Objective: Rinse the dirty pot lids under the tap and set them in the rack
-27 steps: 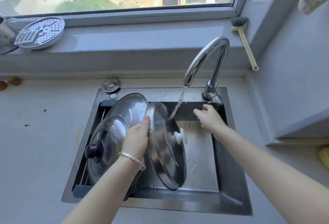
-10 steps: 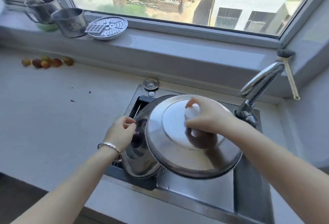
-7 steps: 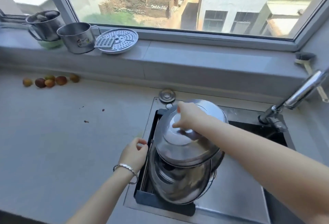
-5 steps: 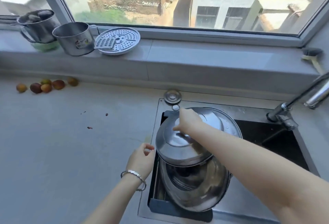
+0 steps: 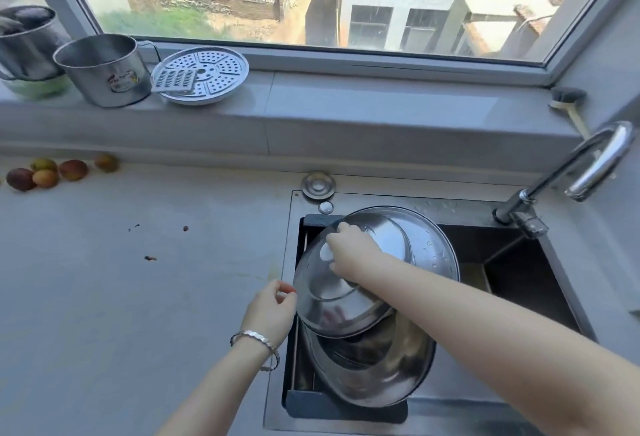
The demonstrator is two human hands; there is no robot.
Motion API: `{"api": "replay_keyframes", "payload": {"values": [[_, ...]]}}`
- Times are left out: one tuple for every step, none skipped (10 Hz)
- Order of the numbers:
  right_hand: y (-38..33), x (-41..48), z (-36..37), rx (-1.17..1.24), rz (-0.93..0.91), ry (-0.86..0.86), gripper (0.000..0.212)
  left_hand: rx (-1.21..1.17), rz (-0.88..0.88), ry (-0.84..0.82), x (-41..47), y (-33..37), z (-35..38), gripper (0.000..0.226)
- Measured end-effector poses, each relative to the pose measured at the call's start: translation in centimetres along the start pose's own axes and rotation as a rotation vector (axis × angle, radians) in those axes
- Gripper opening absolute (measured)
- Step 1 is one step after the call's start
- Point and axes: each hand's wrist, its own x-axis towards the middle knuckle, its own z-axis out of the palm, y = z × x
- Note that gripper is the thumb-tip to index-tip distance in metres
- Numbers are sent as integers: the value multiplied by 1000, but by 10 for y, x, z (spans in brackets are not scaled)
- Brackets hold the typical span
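My right hand (image 5: 349, 248) grips the white knob (image 5: 325, 254) of a steel pot lid (image 5: 332, 300) and holds it tilted over the dark rack (image 5: 343, 411) in the left part of the sink. A larger lid (image 5: 433, 245) leans behind it and another lid (image 5: 381, 376) lies below it in the rack. My left hand (image 5: 273, 307) hovers beside the held lid's left rim, fingers loosely curled, holding nothing. The tap (image 5: 588, 165) at the right runs no water.
The sink basin (image 5: 519, 262) lies right of the rack. A sink plug (image 5: 318, 185) rests behind the sink. On the windowsill stand steel mugs (image 5: 104, 68), a perforated steamer plate (image 5: 204, 79) and a brush (image 5: 568, 103). Small fruits (image 5: 45, 172) lie at the counter's far left.
The tap has stopped running. My right hand carried the white-knobbed lid left from under the tap onto the rack over the other lids. My left hand let go and drew back to the rack's left edge.
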Motion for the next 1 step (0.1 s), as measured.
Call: {"api": "replay_keyframes", "payload": {"values": [[11, -10, -9, 51, -28, 80, 26, 69, 45, 9, 1, 11, 8, 17]]}}
